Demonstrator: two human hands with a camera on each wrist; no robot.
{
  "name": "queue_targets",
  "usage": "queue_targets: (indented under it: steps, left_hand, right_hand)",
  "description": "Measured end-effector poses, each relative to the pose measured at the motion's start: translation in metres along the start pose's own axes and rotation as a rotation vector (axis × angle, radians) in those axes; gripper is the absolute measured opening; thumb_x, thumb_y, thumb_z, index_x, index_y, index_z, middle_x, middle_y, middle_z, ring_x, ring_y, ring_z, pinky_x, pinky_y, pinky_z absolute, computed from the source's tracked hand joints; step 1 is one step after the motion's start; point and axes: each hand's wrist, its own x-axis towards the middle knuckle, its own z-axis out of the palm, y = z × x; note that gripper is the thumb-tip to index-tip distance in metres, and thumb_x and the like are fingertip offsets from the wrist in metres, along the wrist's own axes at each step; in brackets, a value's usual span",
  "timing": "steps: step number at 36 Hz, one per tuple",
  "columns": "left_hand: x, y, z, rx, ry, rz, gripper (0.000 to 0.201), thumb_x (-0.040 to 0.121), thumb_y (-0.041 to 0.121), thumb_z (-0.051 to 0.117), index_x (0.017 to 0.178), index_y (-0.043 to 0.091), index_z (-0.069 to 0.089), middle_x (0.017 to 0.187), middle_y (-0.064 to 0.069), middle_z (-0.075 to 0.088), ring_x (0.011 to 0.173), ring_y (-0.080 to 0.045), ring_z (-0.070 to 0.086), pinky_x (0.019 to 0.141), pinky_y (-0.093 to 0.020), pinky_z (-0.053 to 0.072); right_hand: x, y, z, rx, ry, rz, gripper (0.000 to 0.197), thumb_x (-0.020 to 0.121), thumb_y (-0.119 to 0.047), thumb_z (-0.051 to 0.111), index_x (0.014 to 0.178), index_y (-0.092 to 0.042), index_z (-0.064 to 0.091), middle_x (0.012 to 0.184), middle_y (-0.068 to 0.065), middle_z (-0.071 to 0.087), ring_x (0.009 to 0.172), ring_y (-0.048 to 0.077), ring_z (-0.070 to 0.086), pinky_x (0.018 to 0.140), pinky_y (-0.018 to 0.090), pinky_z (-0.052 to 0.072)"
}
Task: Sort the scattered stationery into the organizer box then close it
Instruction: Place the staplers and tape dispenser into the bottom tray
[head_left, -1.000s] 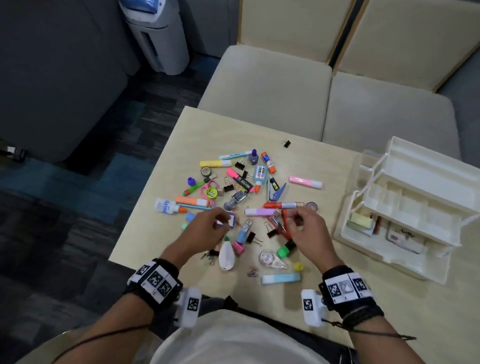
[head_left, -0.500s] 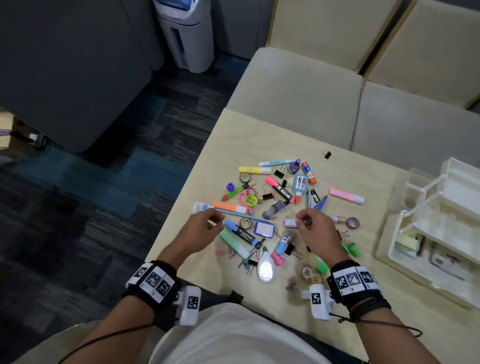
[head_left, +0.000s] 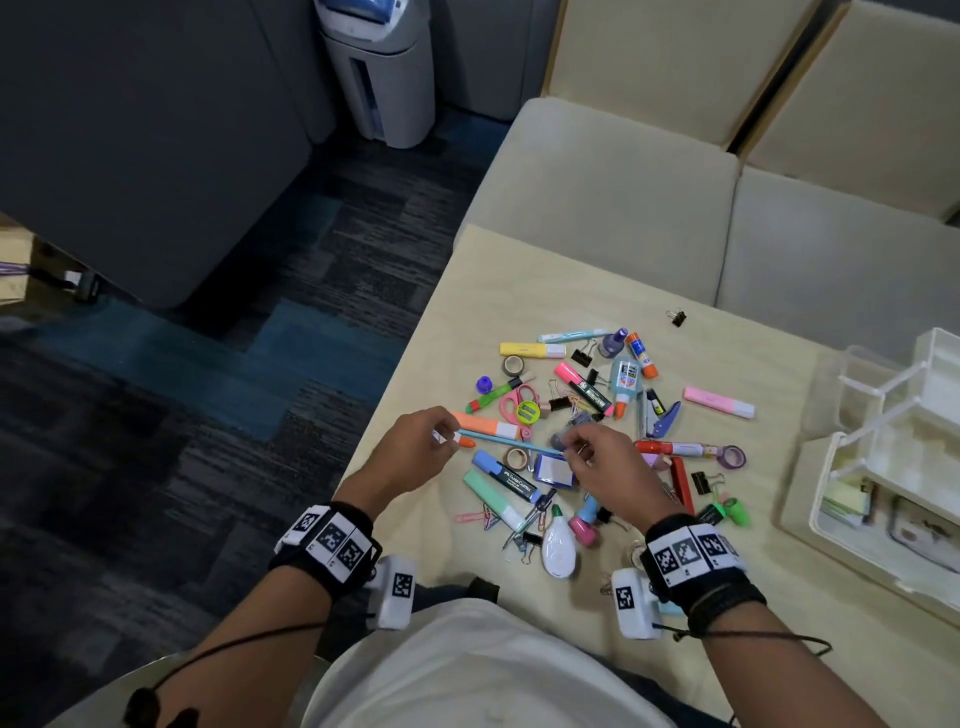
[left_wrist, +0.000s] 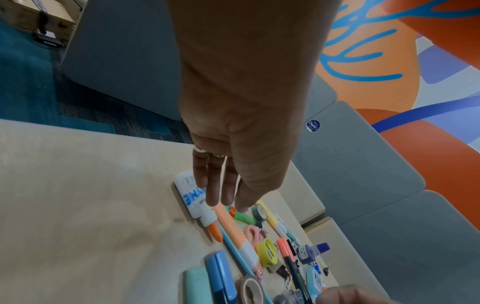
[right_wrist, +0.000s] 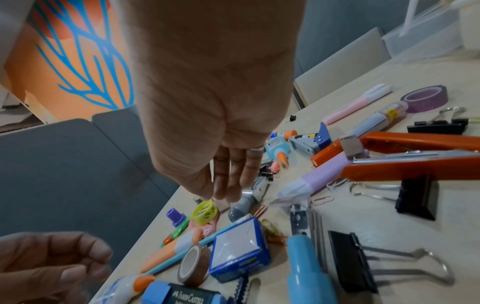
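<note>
Scattered stationery covers the beige table (head_left: 519, 291). My left hand (head_left: 447, 434) hovers at the pile's left edge. Its fingertips (left_wrist: 228, 203) point down over the end of an orange highlighter (head_left: 488, 426), beside a white glue bottle (left_wrist: 189, 195), and hold nothing visible. A thin light-blue pencil (head_left: 509, 440) runs from there towards my right hand (head_left: 569, 447). The right fingers (right_wrist: 221, 195) reach down just above a grey-capped item (right_wrist: 241, 205) and a yellow sharpener (right_wrist: 205, 209), with nothing between them. The white tiered organizer box (head_left: 821, 514) stands open at the right.
A blue box (head_left: 553, 470), tape rolls, binder clips and a red stapler (head_left: 680, 483) crowd the space under my right hand. A lone black clip (head_left: 675, 317) lies farther back. The table's left edge runs close by my left hand. Beige seats (head_left: 623, 208) stand behind.
My right hand has moved left, from the lilac highlighter to the grey-capped item. The left hand shifted to the pile's left edge. The view turned left, so the organizer sits further right.
</note>
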Motion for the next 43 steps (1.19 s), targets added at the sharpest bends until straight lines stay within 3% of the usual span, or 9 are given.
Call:
queue_targets:
  steps: [3, 9, 13, 17, 21, 24, 29, 33, 43]
  left_hand:
    - [0.003, -0.005, 0.001, 0.049, 0.001, 0.003, 0.015, 0.092, 0.022, 0.076, 0.099, 0.029, 0.064, 0.095, 0.01, 0.068, 0.076, -0.007, 0.061, 0.07, -0.026, 0.048]
    - [0.004, -0.018, 0.007, 0.135, -0.031, -0.027, 0.018, 0.092, 0.021, 0.075, 0.108, 0.022, 0.067, 0.101, 0.006, 0.066, 0.085, -0.016, 0.064, 0.076, -0.026, 0.048]
    - [0.004, -0.022, 0.013, 0.144, -0.057, -0.054, 0.026, 0.087, 0.016, 0.078, 0.11, 0.023, 0.067, 0.102, 0.004, 0.061, 0.086, -0.013, 0.059, 0.079, -0.023, 0.046]
    - [0.004, -0.024, 0.013, 0.186, -0.044, -0.024, 0.028, 0.084, 0.01, 0.077, 0.107, 0.022, 0.067, 0.098, 0.006, 0.058, 0.088, -0.014, 0.057, 0.075, -0.023, 0.041]
    - [0.004, -0.028, 0.012, 0.277, 0.035, 0.013, 0.043, 0.079, 0.01, 0.081, 0.116, 0.023, 0.064, 0.113, 0.002, 0.052, 0.1, -0.018, 0.05, 0.078, -0.03, 0.046]
    - [0.005, -0.027, 0.01, 0.374, 0.054, 0.026, 0.051, 0.076, 0.009, 0.082, 0.12, 0.025, 0.063, 0.122, 0.0, 0.05, 0.105, -0.023, 0.046, 0.081, -0.037, 0.049]
    - [0.009, -0.024, 0.01, 0.375, 0.059, 0.025, 0.047, 0.081, 0.0, 0.072, 0.119, 0.025, 0.063, 0.122, 0.002, 0.052, 0.102, -0.023, 0.049, 0.081, -0.037, 0.051]
    - [0.009, -0.023, 0.01, 0.343, 0.033, 0.008, 0.042, 0.083, 0.006, 0.077, 0.117, 0.026, 0.063, 0.117, 0.002, 0.054, 0.094, -0.023, 0.057, 0.079, -0.038, 0.052]
    - [0.006, -0.025, 0.016, 0.35, -0.039, 0.001, 0.043, 0.08, 0.013, 0.083, 0.111, 0.03, 0.059, 0.107, 0.005, 0.052, 0.083, -0.02, 0.058, 0.071, -0.034, 0.05]
  right_hand:
    - [0.003, -0.001, 0.008, -0.005, -0.04, 0.004, 0.013, 0.1, -0.013, 0.067, 0.109, -0.022, 0.072, 0.098, -0.009, 0.069, 0.088, 0.004, 0.065, 0.079, 0.027, 0.056]
    - [-0.001, -0.012, 0.02, -0.018, -0.097, -0.029, 0.013, 0.102, -0.017, 0.065, 0.106, -0.029, 0.067, 0.096, -0.012, 0.066, 0.085, 0.002, 0.063, 0.072, 0.017, 0.048]
    - [-0.006, -0.013, 0.033, -0.048, -0.164, -0.043, 0.015, 0.096, -0.03, 0.075, 0.109, -0.033, 0.068, 0.095, -0.016, 0.065, 0.083, 0.001, 0.064, 0.073, 0.025, 0.057]
    - [-0.011, -0.015, 0.045, -0.141, -0.158, -0.027, 0.028, 0.09, -0.035, 0.08, 0.114, -0.033, 0.066, 0.097, -0.017, 0.065, 0.087, 0.0, 0.062, 0.077, 0.026, 0.055]
    - [-0.012, -0.021, 0.053, -0.224, -0.153, -0.014, 0.027, 0.092, -0.028, 0.078, 0.115, -0.027, 0.064, 0.104, -0.012, 0.066, 0.093, 0.01, 0.065, 0.083, 0.034, 0.058]
    - [-0.013, -0.025, 0.057, -0.304, -0.125, -0.015, 0.022, 0.093, -0.026, 0.075, 0.112, -0.025, 0.064, 0.105, -0.008, 0.067, 0.093, 0.015, 0.065, 0.081, 0.037, 0.058]
    - [-0.013, -0.023, 0.064, -0.423, -0.101, -0.035, 0.016, 0.094, -0.031, 0.071, 0.108, -0.025, 0.068, 0.101, -0.005, 0.067, 0.086, 0.019, 0.064, 0.069, 0.031, 0.045]
    - [-0.013, -0.018, 0.07, -0.456, -0.084, -0.039, 0.013, 0.095, -0.035, 0.068, 0.102, -0.025, 0.068, 0.097, -0.005, 0.062, 0.08, 0.019, 0.06, 0.065, 0.03, 0.039]
    - [-0.03, -0.002, 0.072, -0.438, -0.034, -0.04, 0.012, 0.096, -0.036, 0.064, 0.101, -0.025, 0.066, 0.093, -0.004, 0.069, 0.085, 0.024, 0.067, 0.068, 0.032, 0.048]
